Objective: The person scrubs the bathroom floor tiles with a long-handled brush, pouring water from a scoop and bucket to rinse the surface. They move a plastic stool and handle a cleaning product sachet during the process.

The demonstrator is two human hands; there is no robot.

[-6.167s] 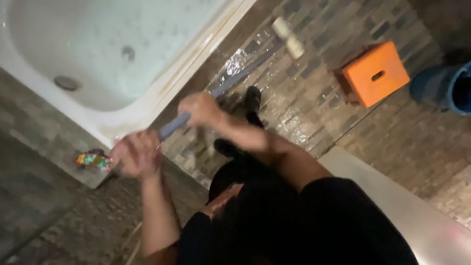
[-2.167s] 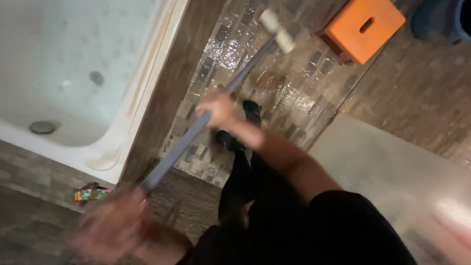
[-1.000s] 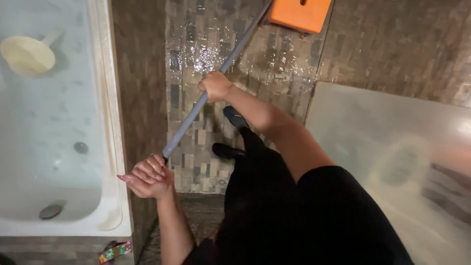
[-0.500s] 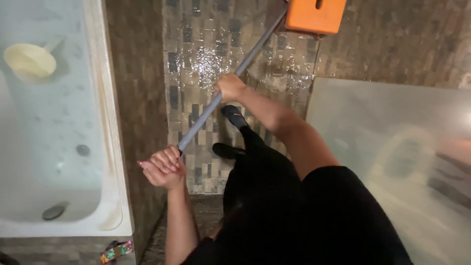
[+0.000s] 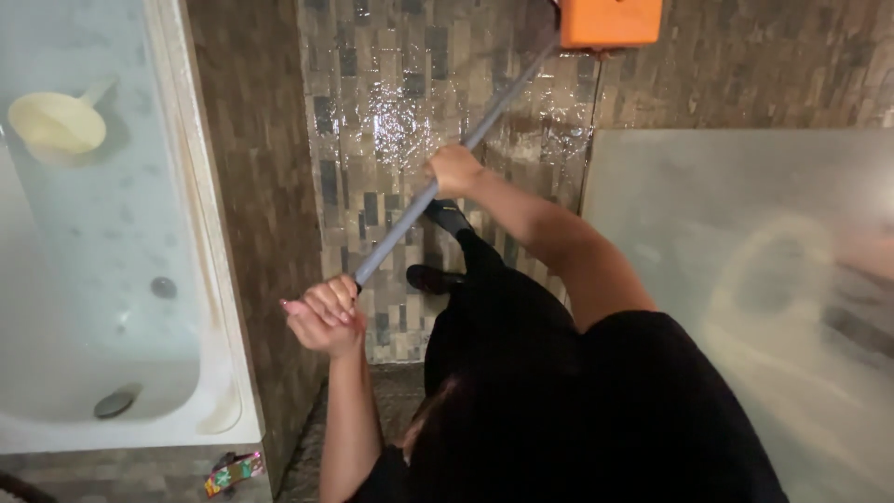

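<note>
A long grey mop handle (image 5: 410, 214) runs diagonally from lower left to upper right over the wet mosaic-tile floor (image 5: 391, 112). My left hand (image 5: 323, 314) is closed around its near end. My right hand (image 5: 453, 169) grips it further up, at about the middle. The far end of the handle passes under an orange plastic stool (image 5: 610, 20) at the top edge, and the mop head is hidden. My dark-clothed legs and black shoes (image 5: 436, 277) stand on the tiles just below the handle.
A white bathtub (image 5: 209, 279) fills the left side, with a pale yellow scoop (image 5: 58, 123) and a drain (image 5: 115, 403) inside it. A frosted glass panel (image 5: 745, 279) covers the right. A small colourful wrapper (image 5: 233, 470) lies by the tub's corner.
The view has swung so the tub lies at the left and the stool at the top. The handle has pushed further toward the stool, and both hands have kept hold of it.
</note>
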